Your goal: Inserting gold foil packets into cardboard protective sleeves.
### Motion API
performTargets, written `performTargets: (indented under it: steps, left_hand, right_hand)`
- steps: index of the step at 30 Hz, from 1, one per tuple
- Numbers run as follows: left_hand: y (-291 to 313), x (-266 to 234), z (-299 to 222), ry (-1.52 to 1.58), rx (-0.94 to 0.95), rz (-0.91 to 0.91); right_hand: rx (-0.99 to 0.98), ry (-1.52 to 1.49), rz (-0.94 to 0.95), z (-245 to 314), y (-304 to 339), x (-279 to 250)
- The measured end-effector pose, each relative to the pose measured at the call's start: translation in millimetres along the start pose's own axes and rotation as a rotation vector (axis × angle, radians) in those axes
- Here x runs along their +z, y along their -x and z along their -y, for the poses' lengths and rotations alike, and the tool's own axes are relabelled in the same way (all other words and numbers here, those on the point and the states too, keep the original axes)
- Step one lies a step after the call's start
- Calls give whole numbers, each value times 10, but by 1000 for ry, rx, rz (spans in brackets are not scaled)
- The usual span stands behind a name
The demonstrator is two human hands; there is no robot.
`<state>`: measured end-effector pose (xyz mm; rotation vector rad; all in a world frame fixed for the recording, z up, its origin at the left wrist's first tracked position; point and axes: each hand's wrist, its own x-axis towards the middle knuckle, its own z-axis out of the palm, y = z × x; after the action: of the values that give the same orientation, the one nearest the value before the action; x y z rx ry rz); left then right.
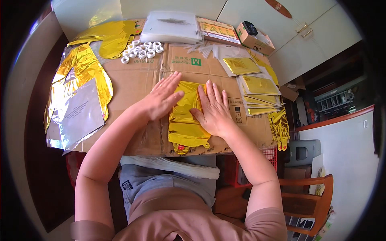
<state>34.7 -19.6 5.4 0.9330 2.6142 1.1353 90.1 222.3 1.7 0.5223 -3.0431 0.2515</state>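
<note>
A folded gold foil piece, seemingly a flat uninflated balloon [187, 128], lies on the cardboard-covered table in front of me. Small tabs stick out at its near end, one with a red spot. My right hand [213, 108] rests flat on its right side, fingers stretched out. At its upper left edge, my left hand [164, 97] is tilted with straight fingers and thumb apart, gripping nothing; whether it touches the foil I cannot tell.
Gold foil [90, 60] and a grey printed sheet [80, 106] lie left. Behind are small white rolls [142, 53] and stacked clear plastic bags [171, 28]. Bagged gold foil packets [259, 85] pile up right, near a small carton [255, 38]. A wooden chair [321, 201] stands lower right.
</note>
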Motion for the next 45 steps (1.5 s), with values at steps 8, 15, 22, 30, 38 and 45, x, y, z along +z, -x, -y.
performTargets:
  steps: [8,15,22,30,38,45]
  left_hand:
    - [10,227,-345,-425,305,-87]
    - [67,347,-126,-603,253,-54]
    - [88,364,-127,-681,226,-72]
    - [79,359,-135,-667,198,-24]
    - [80,343,-192,-636,163,-2]
    - [76,348,-175,-641,158,19]
  right_hand:
    - [2,30,11,-4,7,7]
    - [-27,24,-5,-64,-2,73]
    - [-17,21,-10,-58,1,60]
    - [16,-10,20,-65,8,7]
    - [22,41,31,-114,22,15]
    - [-20,49,-42,-184,104,-34]
